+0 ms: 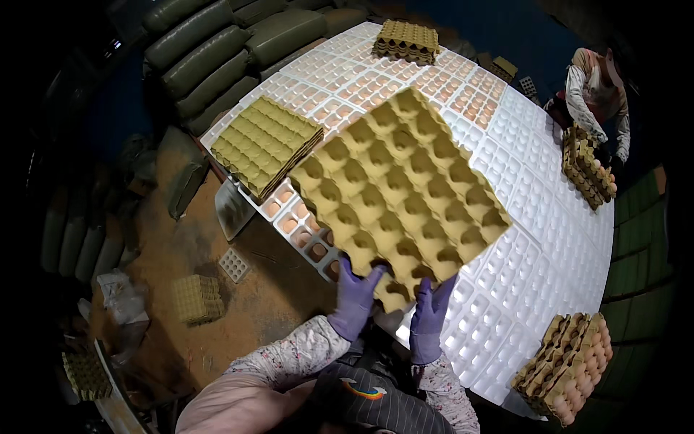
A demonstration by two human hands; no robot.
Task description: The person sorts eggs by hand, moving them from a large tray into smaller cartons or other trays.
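Note:
An empty pulp egg tray (401, 190) is held tilted above the table by its near edge. My left hand (353, 298), in a purple glove, grips that edge with the thumb on the upper face. My right hand (431, 320), gloved alike, grips the same edge farther right. Beneath the tray, white moulded foam trays (504, 260) cover the table. Eggs (290, 224) sit in some foam cells just left of the held tray. A stack of pulp trays (265, 144) rests on the table's left side.
Egg-filled pulp trays (566, 369) are stacked at the near right corner. A co-worker (599, 103) handles trays of eggs (588, 168) at the right edge. Another pulp tray stack (406, 40) stands at the far end. Full sacks (206, 59) are piled behind; a tray stack (198, 298) is on the floor.

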